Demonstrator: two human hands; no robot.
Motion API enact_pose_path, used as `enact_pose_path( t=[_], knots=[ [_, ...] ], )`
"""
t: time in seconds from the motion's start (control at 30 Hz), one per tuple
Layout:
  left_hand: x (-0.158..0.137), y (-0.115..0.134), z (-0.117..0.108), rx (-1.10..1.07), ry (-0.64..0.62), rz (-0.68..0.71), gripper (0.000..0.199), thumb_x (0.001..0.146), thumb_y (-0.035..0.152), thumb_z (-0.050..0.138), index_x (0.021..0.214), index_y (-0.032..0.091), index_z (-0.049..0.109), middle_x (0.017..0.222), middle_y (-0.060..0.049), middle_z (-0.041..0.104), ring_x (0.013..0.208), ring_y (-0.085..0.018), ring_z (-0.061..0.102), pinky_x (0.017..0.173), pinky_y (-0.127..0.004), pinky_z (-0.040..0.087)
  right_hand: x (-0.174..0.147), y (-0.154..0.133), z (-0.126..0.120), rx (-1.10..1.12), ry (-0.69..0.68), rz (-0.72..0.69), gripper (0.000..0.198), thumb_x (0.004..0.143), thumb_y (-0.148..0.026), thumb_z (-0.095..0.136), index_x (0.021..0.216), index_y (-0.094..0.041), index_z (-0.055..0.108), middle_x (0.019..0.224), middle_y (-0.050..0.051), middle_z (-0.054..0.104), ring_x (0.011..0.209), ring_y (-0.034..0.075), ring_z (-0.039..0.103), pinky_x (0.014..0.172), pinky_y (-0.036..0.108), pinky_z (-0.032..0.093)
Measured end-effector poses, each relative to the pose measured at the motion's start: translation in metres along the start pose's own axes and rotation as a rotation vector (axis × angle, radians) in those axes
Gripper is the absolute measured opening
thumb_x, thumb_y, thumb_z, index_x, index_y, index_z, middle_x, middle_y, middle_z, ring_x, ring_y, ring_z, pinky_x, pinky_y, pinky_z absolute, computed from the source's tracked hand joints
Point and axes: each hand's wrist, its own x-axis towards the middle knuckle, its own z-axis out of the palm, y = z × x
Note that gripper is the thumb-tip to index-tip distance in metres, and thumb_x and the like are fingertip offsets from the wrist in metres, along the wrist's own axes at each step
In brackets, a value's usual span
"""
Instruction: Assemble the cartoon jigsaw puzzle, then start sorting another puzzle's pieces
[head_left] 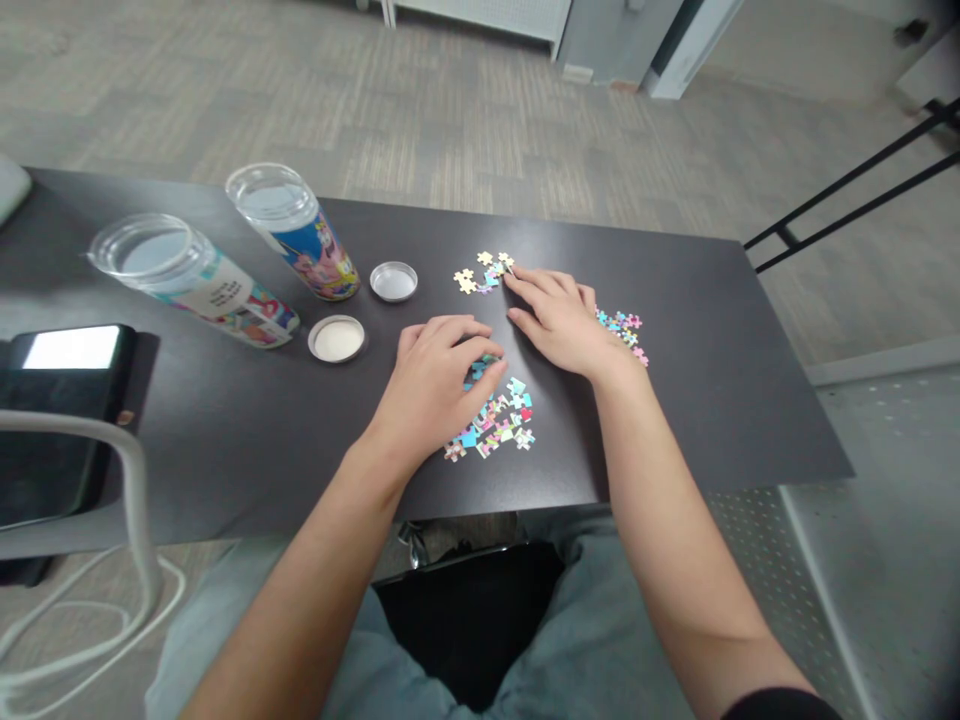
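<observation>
My left hand (442,375) rests over the edge of a pile of small, colourful jigsaw puzzle pieces (499,430) near the table's front edge. Its fingers are curved, with thumb and index apart, and teal pieces show in the gap between them. My right hand (559,315) lies farther forward, fingers stretched out and thumb apart. The index fingertip touches a smaller group of puzzle pieces (466,281), mostly yellow with some teal and purple. Beneath and beyond the right wrist, a third group of pink and blue puzzle pieces (630,325) is partly covered.
Two clear cans with printed cartoon wraps, one blue (315,245) and one white (225,295), stand at left. Two round lids (394,282) (337,339) lie beside them. A black device (60,430) and a white cable (135,500) occupy the dark table's (720,400) left end.
</observation>
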Motion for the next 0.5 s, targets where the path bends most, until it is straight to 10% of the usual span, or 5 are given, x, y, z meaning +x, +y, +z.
enact_pose_path(
  t=[0.27,0.5],
  knots=[
    [0.001,0.000,-0.002,0.031,0.031,-0.043,0.013,0.118,0.024,0.081,0.124,0.028,0.091,0.147,-0.009,0.089,0.147,-0.037,0.077,0.120,-0.058,0.052,-0.027,0.007,-0.015,0.085,-0.038,-0.141,0.049,0.124,-0.037,0.063,0.168,-0.033,0.083,0.189,0.007,0.070,0.177,0.040,0.059,0.148,0.072,0.041],
    [0.002,0.000,0.000,0.031,0.033,-0.075,0.013,0.117,0.023,0.081,0.127,0.027,0.089,0.144,-0.009,0.089,0.143,-0.037,0.077,0.115,-0.058,0.052,-0.021,0.006,-0.004,0.066,0.030,-0.087,0.062,0.125,-0.039,0.062,0.186,-0.031,0.067,0.202,0.010,0.054,0.185,0.038,0.051,0.152,0.072,0.035]
  ],
)
